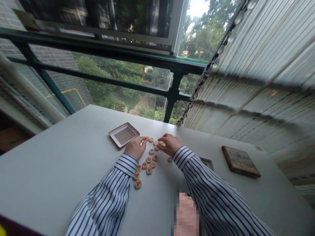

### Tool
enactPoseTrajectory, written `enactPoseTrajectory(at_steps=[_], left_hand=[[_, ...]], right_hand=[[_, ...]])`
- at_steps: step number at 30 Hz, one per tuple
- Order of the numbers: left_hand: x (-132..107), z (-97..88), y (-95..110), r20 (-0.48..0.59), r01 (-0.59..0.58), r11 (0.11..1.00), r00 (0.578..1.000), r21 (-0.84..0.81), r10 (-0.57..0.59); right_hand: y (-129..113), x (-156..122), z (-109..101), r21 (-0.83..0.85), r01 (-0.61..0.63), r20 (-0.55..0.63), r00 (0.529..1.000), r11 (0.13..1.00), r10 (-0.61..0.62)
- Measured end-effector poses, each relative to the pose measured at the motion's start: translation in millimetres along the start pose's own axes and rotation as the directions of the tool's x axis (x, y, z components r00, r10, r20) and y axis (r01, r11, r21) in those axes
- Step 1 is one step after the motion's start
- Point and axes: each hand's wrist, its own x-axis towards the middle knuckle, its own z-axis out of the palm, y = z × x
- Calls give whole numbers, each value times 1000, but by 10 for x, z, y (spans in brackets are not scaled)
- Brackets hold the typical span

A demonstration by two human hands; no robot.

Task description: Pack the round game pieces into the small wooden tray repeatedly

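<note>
Several round wooden Chinese chess pieces (149, 170) lie loose on the white table, many with red characters facing up. My left hand (135, 148) is closed beside the open tray, with a pale chess piece (143, 143) showing at its fingertips. Across from it, my right hand (170, 144) pinches another chess piece (161, 143) between thumb and fingers. Between the two hands are a few pale pieces (151, 140), some with no marking that I can make out. One red-marked piece (170, 159) lies apart, just below my right hand.
A shallow rectangular tray (115, 140) with a grey inside sits left of my left hand. My right sleeve partly covers a grey-framed object (207, 163). Farther right lies a flat brown box (240, 161). Beyond the table (61, 147) are a green railing (110, 82) and a string curtain (258, 75).
</note>
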Motion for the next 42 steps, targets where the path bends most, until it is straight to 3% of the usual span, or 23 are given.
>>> enactPoseTrajectory(at_steps=[5, 10, 22, 30, 36, 42], left_hand=[[172, 30, 98, 63, -63, 998, 996, -4, 63], [245, 118, 187, 133, -107, 994, 986, 24, 103], [276, 232, 174, 193, -166, 985, 969, 56, 152], [253, 252, 197, 188, -180, 984, 967, 19, 173], [245, 241, 276, 187, -193, 979, 961, -63, 202], [219, 249, 368, 145, -230, 969, 960, -87, 241]], right_hand=[[281, -64, 21, 24, -54, -53, 997, 998, 55], [401, -104, 77, -3, -71, -51, 996, 997, 71], [400, 89, 180, 47, 3, -34, 999, 999, -2], [461, 103, 179, 254, -22, -60, 997, 967, 39], [503, 58, 137, 490, -46, -22, 998, 871, 65], [479, -2, 92, 830, -171, 120, 984, 530, 129]])
